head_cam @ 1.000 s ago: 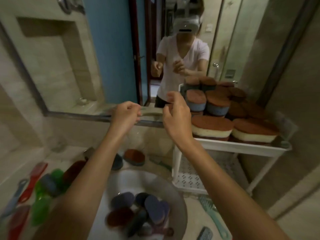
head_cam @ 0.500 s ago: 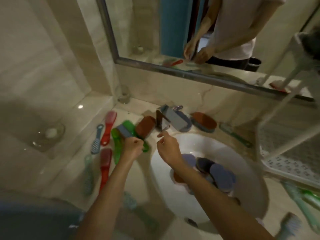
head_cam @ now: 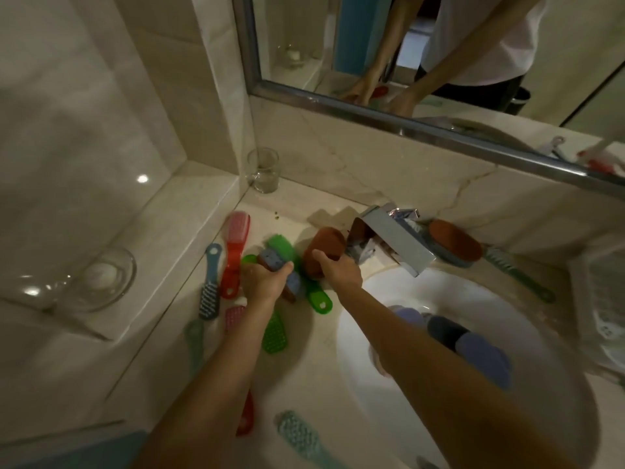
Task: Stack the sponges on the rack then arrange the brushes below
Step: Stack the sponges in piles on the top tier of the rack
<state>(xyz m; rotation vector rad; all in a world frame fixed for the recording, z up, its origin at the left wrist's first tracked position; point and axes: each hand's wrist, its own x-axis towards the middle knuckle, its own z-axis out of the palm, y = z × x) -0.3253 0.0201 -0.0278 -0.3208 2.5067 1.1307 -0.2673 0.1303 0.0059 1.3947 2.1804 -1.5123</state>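
Your left hand (head_cam: 262, 282) had its fingers curled round a blue sponge (head_cam: 272, 262). Your right hand (head_cam: 340, 274) gripped a brown sponge (head_cam: 324, 250). Both were among the brushes (head_cam: 235, 245), left of the sink (head_cam: 473, 299). Probably taken as a pair to save trips to the rack (head_cam: 605, 299), far right.

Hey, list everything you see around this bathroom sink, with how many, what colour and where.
sink: one, white, centre right.
tap: one, chrome, back of sink.
glass: one, clear, back corner of counter.
dish: one, clear, left ledge.
brushes: about nine, red, green, blue, teal, left of sink.
teal brush: one, right of tap.
sink sponges: at least three, blue and dark, in sink.
back sponge: one, brown on blue, behind tap.
rack: one, white, right edge.
mirror: one, wall above counter.
left hand: grips blue sponge, over brushes.
right hand: grips brown sponge, left of tap.
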